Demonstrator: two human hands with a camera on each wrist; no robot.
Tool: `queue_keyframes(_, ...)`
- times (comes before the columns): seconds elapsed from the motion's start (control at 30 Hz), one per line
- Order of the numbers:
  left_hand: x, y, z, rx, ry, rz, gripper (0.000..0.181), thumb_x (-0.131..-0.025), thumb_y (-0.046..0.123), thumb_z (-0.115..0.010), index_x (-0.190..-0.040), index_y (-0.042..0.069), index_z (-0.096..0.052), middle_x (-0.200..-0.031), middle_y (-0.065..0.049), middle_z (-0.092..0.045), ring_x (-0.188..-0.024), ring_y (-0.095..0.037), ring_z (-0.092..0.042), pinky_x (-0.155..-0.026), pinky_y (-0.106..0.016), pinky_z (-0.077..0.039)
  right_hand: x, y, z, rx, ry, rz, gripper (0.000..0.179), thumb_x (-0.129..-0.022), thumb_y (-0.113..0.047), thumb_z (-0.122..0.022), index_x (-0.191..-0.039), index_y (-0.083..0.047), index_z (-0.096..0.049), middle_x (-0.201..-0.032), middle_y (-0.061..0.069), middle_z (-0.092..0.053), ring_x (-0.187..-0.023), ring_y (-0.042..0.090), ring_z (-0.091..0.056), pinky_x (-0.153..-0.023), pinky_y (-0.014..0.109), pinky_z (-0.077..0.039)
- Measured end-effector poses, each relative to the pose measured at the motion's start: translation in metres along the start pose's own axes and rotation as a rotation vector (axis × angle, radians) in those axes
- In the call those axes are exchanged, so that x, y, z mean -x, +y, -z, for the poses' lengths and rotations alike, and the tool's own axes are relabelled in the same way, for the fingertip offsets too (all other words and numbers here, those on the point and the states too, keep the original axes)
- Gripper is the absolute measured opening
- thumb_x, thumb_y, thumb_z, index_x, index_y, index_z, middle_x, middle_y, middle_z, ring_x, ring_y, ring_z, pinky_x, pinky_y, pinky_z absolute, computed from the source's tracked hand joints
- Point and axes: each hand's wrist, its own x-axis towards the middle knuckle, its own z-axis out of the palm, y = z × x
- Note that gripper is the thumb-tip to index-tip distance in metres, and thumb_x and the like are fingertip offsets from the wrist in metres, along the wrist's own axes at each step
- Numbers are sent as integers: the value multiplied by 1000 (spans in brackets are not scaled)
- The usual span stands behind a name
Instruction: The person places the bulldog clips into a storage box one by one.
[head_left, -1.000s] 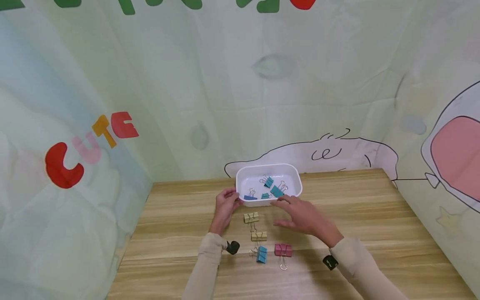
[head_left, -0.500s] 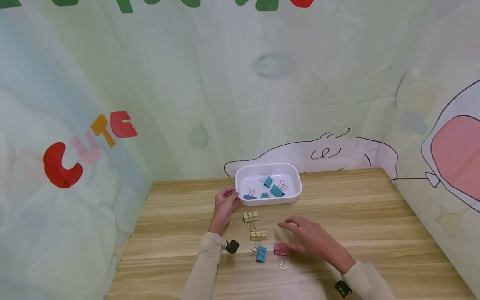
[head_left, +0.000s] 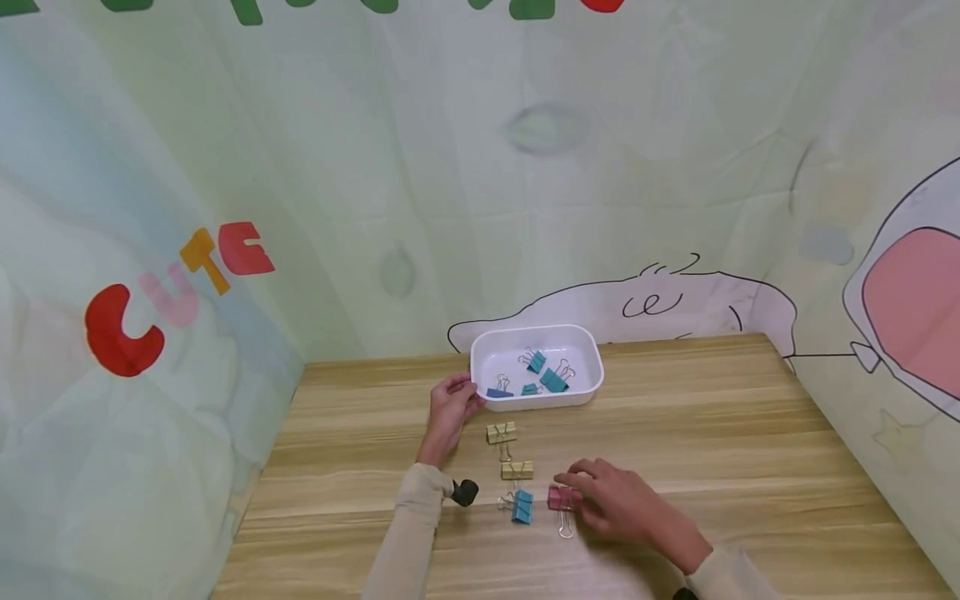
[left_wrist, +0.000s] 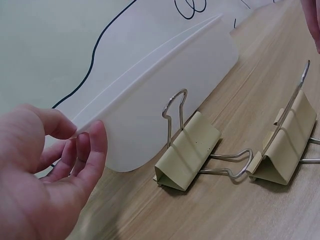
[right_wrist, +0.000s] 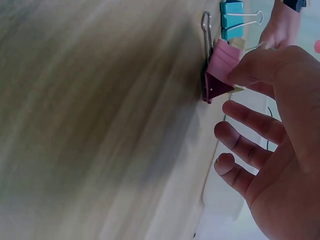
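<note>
My left hand (head_left: 450, 412) pinches the near left corner of a white plastic tray (head_left: 540, 403), thumb and fingertips at its rim in the left wrist view. Several blue and teal binder clips lie inside, one of them a teal clip (head_left: 555, 381). My right hand (head_left: 626, 504) is at a pink binder clip (head_left: 558, 498) on the table. Its thumb (right_wrist: 252, 67) overlaps the clip in the right wrist view, the other fingers spread and loosely bent. Whether the thumb touches the clip is unclear; the index fingertip is partly hidden there.
Two yellow binder clips, a farther one (head_left: 501, 433) and a nearer one (head_left: 517, 471), lie in front of the tray. Nearer still is a blue binder clip (head_left: 522, 507), left of the pink one. A printed curtain (head_left: 375, 208) hangs behind the wooden table (head_left: 712, 417).
My right hand has moved from the tray's near rim back towards me, down to the pink binder clip. My left hand stays at the tray's corner, and the clips have not moved.
</note>
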Motion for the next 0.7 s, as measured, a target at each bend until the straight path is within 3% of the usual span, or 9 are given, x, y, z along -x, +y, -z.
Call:
queue_keyframes(0.3, 2, 0, 0, 17, 0, -11, 36, -100, -9, -56, -135, -17, -50, -124, -31, -52, -91, -28, -65, -83, -32, -65, 3, 1, -8, 2, -30, -38, 41, -92, -27, -78, -131, -18, -71, -120, 1, -68, -105, 20, -64, -83, 39, -62)
queue_keyframes(0.7, 3, 2, 0, 26, -12, -17, 37, -100, -9, -56, -135, -18, -48, -122, -29, -52, -93, -25, -64, -87, -33, -64, 4, -2, -14, 7, 35, -3, 30, -93, -21, -79, -122, -14, -75, -112, 0, -72, -100, 19, -68, -80, 39, -63)
